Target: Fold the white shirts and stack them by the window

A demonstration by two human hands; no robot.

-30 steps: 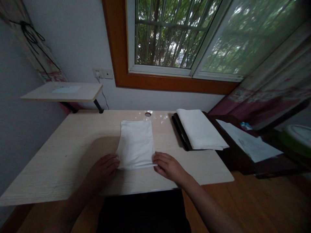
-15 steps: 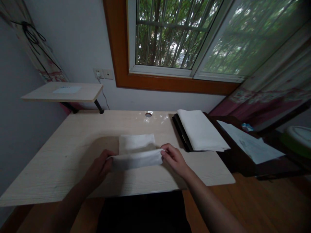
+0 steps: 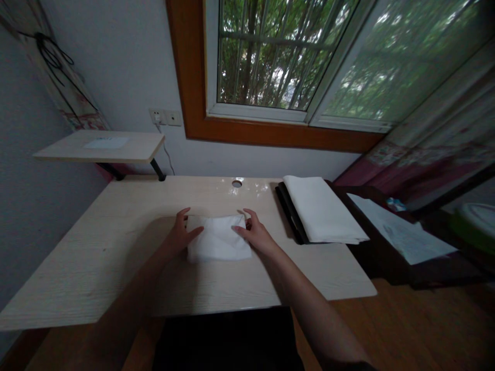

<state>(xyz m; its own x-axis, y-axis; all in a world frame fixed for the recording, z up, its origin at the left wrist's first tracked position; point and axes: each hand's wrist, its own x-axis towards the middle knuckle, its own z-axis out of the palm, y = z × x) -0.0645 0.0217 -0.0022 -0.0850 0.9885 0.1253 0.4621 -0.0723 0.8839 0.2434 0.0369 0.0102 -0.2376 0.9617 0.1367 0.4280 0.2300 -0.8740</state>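
Note:
A white cloth [image 3: 218,242], folded into a rectangle, lies flat on the pale wooden desk [image 3: 116,268] in front of me. At its left edge is my left hand [image 3: 181,233], the thumb on the cloth and the fingers spread apart near the far left corner. My right hand [image 3: 257,233] mirrors it at the right edge, its thumb on top and its index finger stretched beyond the far right corner. Some fingertips of both hands are hidden. Neither hand lifts the cloth.
A stack of folded white cloth [image 3: 323,208] rests on a black item [image 3: 288,211] at the desk's right. A raised shelf [image 3: 135,147] carrying a paper sheet stands at the back left. Right of the desk, another sheet [image 3: 398,226] lies on a dark surface.
The near part of the cloth, held up between both hands, has been folded away from me onto the rest. Both hands have moved forward, and their fingers have come apart.

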